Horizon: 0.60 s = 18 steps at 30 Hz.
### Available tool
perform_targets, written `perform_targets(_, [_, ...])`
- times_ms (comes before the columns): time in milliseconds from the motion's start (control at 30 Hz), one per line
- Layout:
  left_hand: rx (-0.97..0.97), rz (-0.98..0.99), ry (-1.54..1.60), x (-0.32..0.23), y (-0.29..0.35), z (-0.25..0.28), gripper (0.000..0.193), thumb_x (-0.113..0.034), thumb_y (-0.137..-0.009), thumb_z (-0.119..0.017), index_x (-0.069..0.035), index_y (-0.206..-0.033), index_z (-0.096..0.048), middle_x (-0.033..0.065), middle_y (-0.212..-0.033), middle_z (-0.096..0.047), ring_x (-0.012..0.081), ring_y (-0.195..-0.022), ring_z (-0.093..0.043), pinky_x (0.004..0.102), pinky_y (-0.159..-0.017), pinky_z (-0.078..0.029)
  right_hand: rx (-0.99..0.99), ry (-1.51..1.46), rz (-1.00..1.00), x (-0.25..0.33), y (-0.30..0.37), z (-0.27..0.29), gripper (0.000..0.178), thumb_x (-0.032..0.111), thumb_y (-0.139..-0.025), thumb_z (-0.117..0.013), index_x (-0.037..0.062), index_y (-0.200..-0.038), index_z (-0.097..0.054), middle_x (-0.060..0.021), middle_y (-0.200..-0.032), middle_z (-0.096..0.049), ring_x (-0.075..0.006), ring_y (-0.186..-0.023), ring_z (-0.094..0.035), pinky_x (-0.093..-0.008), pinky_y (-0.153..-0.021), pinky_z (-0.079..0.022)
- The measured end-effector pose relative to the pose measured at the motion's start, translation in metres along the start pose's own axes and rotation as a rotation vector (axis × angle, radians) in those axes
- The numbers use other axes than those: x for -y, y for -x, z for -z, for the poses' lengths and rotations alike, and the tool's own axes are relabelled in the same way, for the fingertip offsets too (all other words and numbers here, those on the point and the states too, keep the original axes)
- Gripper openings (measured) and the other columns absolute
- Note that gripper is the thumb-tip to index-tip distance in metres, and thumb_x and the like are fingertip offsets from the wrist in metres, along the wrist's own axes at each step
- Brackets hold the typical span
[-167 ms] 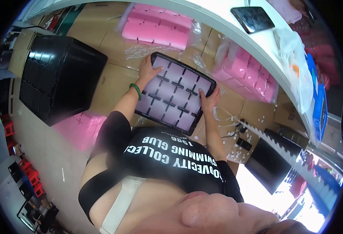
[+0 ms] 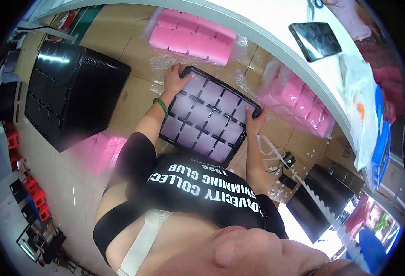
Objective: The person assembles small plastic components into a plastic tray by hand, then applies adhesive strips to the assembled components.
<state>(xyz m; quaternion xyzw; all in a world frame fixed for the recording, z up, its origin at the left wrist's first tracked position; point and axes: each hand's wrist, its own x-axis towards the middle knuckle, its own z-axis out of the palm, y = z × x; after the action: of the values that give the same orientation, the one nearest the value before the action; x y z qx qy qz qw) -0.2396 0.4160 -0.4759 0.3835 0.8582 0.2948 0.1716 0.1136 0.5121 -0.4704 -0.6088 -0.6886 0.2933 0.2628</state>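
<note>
A shallow black tray [image 2: 226, 86], tilted at an angle before my chest, is gripped at two corners. Lilac sheets or blocks [image 2: 208, 94] fill it, with black cross-shaped pieces between them. My left hand [image 2: 175, 83], with a green bangle at its wrist, holds the far left corner, thumb on top. My right hand [image 2: 255, 120] grips the right-hand corner, its thumb pressing over the rim. The fingers under the tray are hidden.
Pink foam blocks in clear plastic [image 2: 191, 39] lie beyond the tray, with another wrapped pink stack [image 2: 299, 99] to its right. A tall stack of black trays [image 2: 80, 92] stands at left. A white shelf edge [image 2: 257, 34] curves overhead, carrying a dark phone or tablet [image 2: 315, 41].
The whole view has shifted slightly, so the shelf and pink stacks sit lower and further right. Both hands keep their hold on the tray.
</note>
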Motion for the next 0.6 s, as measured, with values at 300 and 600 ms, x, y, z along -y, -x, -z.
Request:
perform_targets(300, [0.161, -0.059, -0.010, 0.012, -0.009, -0.003, 0.094, -0.060, -0.061, -0.075, -0.012, -0.136, -0.044, 0.0195, -0.144, -0.034, 0.0381, -0.135, -0.028, 0.0475, -0.111, -0.020, 0.132, 0.033, 0.089, 0.009, -0.019, 0.009, 0.090, 0.043, -0.066, -0.082, 0.0038, -0.136, -0.039, -0.0223, -0.129, -0.049, -0.0393, -0.123, -0.042, -0.0474, -0.106, -0.030])
perform_targets(600, [0.186, 0.239, -0.044, -0.023, 0.000, 0.013, 0.077, -0.065, -0.072, -0.062, -0.005, -0.120, -0.057, 0.0156, -0.123, -0.055, 0.0322, -0.121, -0.048, 0.0506, -0.100, -0.034, 0.340, 0.067, 0.067, 0.008, -0.022, 0.025, 0.076, 0.036, -0.071, -0.079, 0.0038, -0.130, -0.044, -0.0222, -0.125, -0.053, -0.0370, -0.118, -0.049, -0.0448, -0.101, -0.037])
